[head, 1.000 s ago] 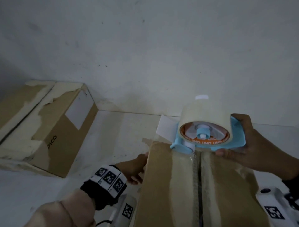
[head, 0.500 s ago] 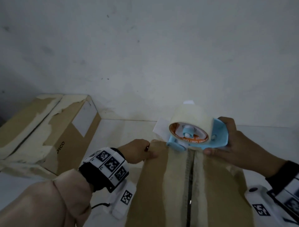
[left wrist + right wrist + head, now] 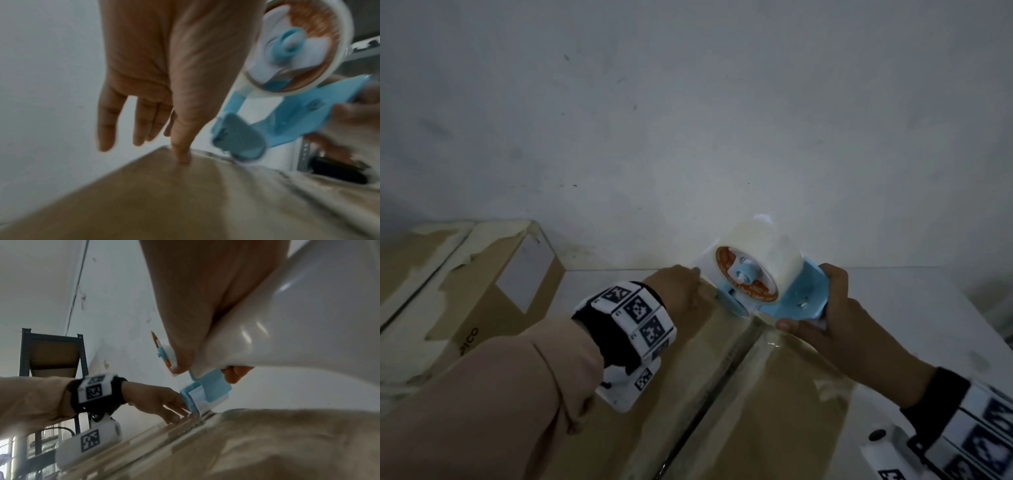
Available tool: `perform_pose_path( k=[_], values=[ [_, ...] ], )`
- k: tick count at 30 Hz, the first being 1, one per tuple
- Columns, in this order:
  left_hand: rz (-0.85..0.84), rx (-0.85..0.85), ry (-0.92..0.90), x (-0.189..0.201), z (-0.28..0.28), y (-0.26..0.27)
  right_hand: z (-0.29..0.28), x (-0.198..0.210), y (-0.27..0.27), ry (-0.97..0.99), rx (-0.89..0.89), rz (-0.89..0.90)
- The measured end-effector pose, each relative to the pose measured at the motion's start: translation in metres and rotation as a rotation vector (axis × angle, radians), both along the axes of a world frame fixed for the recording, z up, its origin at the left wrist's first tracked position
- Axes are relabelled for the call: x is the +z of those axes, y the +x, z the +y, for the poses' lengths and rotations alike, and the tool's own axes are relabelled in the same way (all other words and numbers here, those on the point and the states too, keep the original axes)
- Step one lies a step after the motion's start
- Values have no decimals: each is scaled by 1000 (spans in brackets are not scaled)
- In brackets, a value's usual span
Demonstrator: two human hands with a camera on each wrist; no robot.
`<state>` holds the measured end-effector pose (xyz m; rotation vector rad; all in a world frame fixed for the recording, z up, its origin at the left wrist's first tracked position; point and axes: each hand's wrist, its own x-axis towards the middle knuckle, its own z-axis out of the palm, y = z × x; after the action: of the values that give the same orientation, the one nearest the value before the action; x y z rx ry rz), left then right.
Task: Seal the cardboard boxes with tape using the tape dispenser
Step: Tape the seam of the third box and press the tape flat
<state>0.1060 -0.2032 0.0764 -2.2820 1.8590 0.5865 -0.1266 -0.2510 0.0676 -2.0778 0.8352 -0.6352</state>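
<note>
Right hand (image 3: 835, 318) has its grip wrapped round the handle of the blue tape dispenser (image 3: 796, 298), thumb on the near side, fingers on the far side; dispenser sits at the far end of the near cardboard box (image 3: 774, 411), front edge down on the box top approx. over the centre seam (image 3: 726, 370), tilted w/ the handle end raised to the right; roll of clear tape (image 3: 760, 253) mounted on it, orange core facing left. Left hand (image 3: 674, 287) is just left of the dispenser at the far edge of the same box; left wrist view shows the thumb (image 3: 183, 142) pressing down on the box top near the far edge, other fingers (image 3: 141, 123) straight and hanging past the edge, i.e. grip wide, holding nothing. Box top carries pale worn strips either side of the seam; a glossy clear strip (image 3: 784, 346) shows on the box just near of the dispenser, extent unclear. Second cardboard box (image 3: 482, 308) lies well apart at far left against the wall (image 3: 688, 120), w/ torn pale patches and a white label; both boxes rest on a white tabletop (image 3: 602, 294). Beige sleeve (image 3: 500, 394) on left arm; marker-tagged bands on both wrists. Right wrist view shows a dark metal rack (image 3: 53, 356) at left in bkgd.
</note>
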Motion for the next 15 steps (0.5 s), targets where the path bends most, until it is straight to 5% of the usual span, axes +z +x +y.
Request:
perform_pose_path(
  k=[5,15],
  values=[
    [29,26,168,-19,10,-24,1,2,1,-34,1,42],
    [38,124,146,-33,10,-26,4,4,-12,-205,0,140]
  ],
)
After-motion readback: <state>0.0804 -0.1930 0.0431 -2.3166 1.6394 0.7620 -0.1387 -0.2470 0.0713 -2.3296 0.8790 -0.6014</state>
